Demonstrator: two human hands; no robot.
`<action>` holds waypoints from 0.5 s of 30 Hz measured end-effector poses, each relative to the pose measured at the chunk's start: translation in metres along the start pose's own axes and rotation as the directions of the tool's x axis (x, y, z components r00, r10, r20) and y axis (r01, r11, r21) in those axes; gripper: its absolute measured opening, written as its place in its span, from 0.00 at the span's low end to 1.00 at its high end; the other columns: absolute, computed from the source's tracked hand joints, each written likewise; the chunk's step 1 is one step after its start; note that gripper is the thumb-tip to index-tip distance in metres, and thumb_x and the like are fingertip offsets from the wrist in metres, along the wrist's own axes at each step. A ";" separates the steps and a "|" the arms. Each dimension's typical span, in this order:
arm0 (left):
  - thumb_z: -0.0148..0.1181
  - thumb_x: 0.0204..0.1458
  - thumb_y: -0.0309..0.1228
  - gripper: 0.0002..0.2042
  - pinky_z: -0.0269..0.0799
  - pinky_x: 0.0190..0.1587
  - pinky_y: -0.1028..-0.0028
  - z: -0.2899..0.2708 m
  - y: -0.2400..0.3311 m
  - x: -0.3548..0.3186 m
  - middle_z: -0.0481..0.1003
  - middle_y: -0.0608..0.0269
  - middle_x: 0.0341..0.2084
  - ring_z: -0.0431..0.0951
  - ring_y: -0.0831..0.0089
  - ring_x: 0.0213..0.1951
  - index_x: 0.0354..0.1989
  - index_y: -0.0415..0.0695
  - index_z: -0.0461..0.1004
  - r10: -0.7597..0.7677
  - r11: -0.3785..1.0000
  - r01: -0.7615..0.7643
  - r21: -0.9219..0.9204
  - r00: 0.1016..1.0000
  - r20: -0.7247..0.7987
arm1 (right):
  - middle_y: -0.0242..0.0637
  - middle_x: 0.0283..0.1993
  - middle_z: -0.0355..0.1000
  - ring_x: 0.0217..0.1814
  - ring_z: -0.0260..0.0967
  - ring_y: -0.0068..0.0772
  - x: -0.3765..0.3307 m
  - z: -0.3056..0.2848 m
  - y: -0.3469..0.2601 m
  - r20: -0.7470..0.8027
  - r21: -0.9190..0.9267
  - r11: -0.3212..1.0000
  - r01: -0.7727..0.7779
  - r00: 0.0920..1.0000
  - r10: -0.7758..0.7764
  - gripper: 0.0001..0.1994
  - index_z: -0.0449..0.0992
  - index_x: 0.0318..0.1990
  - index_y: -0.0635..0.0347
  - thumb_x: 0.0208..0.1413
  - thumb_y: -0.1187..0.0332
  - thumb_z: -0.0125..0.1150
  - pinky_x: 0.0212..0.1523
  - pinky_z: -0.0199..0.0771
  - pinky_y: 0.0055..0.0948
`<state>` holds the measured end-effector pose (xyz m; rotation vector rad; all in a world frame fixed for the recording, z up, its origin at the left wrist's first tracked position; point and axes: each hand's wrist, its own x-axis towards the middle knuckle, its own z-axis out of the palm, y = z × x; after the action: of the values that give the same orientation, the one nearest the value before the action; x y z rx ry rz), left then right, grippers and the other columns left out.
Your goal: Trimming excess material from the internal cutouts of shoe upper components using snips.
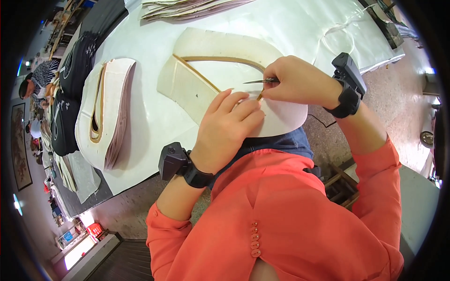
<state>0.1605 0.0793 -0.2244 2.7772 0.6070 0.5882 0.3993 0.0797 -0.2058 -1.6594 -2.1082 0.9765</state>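
A cream, collar-shaped fabric piece (201, 44) with a brown inner edge lies on the white table, its near edge over my lap. My left hand (227, 124) rests palm down on its near part, fingers laid over the fabric close to the brown edge. My right hand (297, 82) is closed around a small dark pointed metal tool (256, 82). The tool's tip points left, above the gap inside the piece. Just below the right fingers shows a short bit of brown edging (260, 96). My right palm hides the tool's rear end, so its exact kind is unclear.
At left stands a thick stack of similar cream pieces (112, 89), beside dark folded garments (77, 68). Another stack (187, 9) lies at the far edge. White cord (340, 28) is strewn at far right. A person (37, 84) sits farther left.
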 end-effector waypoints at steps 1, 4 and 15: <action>0.59 0.51 0.25 0.11 0.69 0.63 0.53 -0.001 -0.001 0.000 0.78 0.70 0.50 0.76 0.62 0.55 0.43 0.48 0.78 0.016 1.000 -0.016 0.013 1.000 0.009 | 0.48 0.22 0.72 0.24 0.69 0.38 -0.001 0.001 -0.005 -0.002 0.016 1.000 -0.015 1.000 0.015 0.13 0.79 0.29 0.70 0.49 0.64 0.64 0.31 0.71 0.33; 0.59 0.50 0.25 0.11 0.69 0.63 0.54 0.005 0.002 -0.002 0.78 0.70 0.50 0.76 0.62 0.54 0.43 0.48 0.78 0.010 1.000 -0.009 0.019 0.999 -0.052 | 0.47 0.22 0.71 0.23 0.69 0.37 -0.003 0.003 -0.003 -0.018 0.047 0.999 -0.019 1.000 0.020 0.13 0.79 0.29 0.70 0.48 0.65 0.65 0.30 0.70 0.33; 0.57 0.52 0.25 0.11 0.67 0.63 0.54 0.008 0.009 0.002 0.77 0.69 0.52 0.75 0.62 0.57 0.44 0.48 0.77 -0.035 0.999 0.036 0.034 0.999 -0.028 | 0.45 0.20 0.67 0.21 0.62 0.34 0.004 -0.010 0.005 -0.021 -0.023 1.000 -0.008 1.000 0.008 0.12 0.77 0.28 0.69 0.47 0.66 0.66 0.28 0.66 0.32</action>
<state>0.1690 0.0711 -0.2277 2.7887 0.6773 0.6148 0.4080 0.0874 -0.2028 -1.6833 -2.1092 0.9363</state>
